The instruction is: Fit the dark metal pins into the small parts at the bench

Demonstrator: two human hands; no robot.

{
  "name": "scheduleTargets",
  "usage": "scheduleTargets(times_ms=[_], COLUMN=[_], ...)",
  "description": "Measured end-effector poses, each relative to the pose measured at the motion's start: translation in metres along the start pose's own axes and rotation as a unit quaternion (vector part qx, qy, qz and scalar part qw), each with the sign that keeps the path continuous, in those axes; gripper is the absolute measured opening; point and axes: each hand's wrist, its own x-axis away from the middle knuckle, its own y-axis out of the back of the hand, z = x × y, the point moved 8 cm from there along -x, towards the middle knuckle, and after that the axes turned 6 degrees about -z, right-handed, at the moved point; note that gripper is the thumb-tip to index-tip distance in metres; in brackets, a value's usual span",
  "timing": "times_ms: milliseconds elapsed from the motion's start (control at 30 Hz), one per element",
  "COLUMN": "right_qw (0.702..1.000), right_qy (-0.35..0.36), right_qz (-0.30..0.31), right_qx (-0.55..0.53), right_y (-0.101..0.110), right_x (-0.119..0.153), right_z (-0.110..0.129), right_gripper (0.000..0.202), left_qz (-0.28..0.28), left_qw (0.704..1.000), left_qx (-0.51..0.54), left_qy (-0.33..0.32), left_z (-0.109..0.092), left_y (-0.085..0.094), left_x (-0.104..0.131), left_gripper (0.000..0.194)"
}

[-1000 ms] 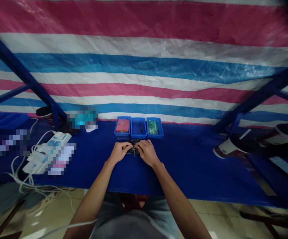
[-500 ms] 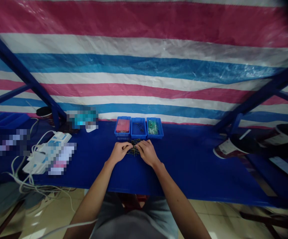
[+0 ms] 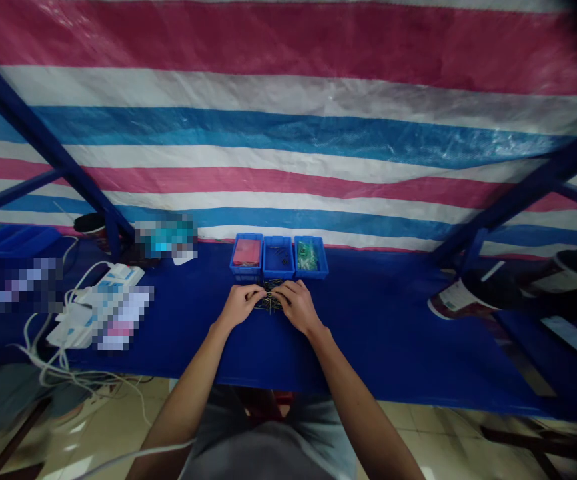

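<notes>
My left hand (image 3: 241, 305) and my right hand (image 3: 296, 305) rest close together on the blue table (image 3: 378, 333), fingers curled around a small dark part with thin yellowish leads (image 3: 269, 301) held between them. Just beyond the hands stand three small blue bins in a row: the left bin (image 3: 246, 254) holds something red, the middle bin (image 3: 278, 257) holds small dark parts, the right bin (image 3: 310, 256) holds green parts. The part in my fingers is too small to make out in detail.
White power strips and tangled white cables (image 3: 93, 303) lie at the left. Dark round containers (image 3: 468, 293) sit at the right by a blue frame post (image 3: 518, 193). A striped tarp (image 3: 288, 120) hangs behind the table.
</notes>
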Motion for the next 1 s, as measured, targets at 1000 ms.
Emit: scheduleTargets(times_ms=[1000], right_qw=[0.999], right_qy=[-0.027], right_qz=[0.022], right_qx=[0.012], right_y=[-0.0006], right_x=[0.0003], right_z=[-0.0021], right_gripper=[0.023], left_qz=[-0.001], left_qw=[1.0], left_qx=[0.002], left_qy=[0.002], left_z=[-0.0019], left_y=[0.0014], left_x=[0.0002], left_gripper=[0.036])
